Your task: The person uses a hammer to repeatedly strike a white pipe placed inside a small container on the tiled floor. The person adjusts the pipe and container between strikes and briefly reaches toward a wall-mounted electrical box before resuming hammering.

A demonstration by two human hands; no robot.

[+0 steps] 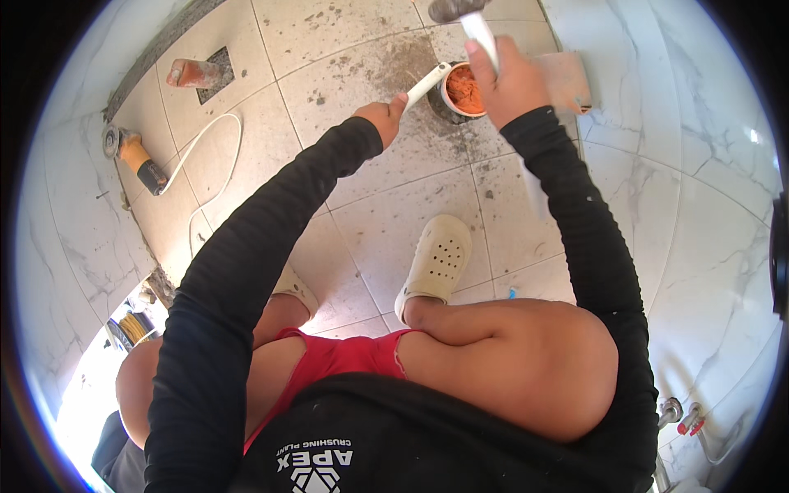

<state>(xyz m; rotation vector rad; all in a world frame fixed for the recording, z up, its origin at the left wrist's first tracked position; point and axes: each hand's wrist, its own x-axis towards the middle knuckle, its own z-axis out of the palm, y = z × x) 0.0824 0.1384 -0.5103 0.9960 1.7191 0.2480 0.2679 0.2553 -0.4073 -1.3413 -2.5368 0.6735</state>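
My right hand (519, 86) grips the white handle of a hammer (482, 39), whose dark grey head points away at the top edge. In my left hand (383, 119) is a slim white bar (426, 85) with a rounded far end. That end meets the left rim of a round, white-rimmed opening (465, 87) in the floor, filled with rough orange material. The fingers of my right hand partly cover the opening's right side. Whether the bar rests on the rim or hangs just above it, I cannot tell.
Grey debris (403, 66) lies on the tiles around the opening. An orange pipe stub (193, 74) rises from a square cutout at the left. An angle grinder (141, 164) with a white cord lies by the left wall. A dusty orange piece (565, 82) sits at the right.
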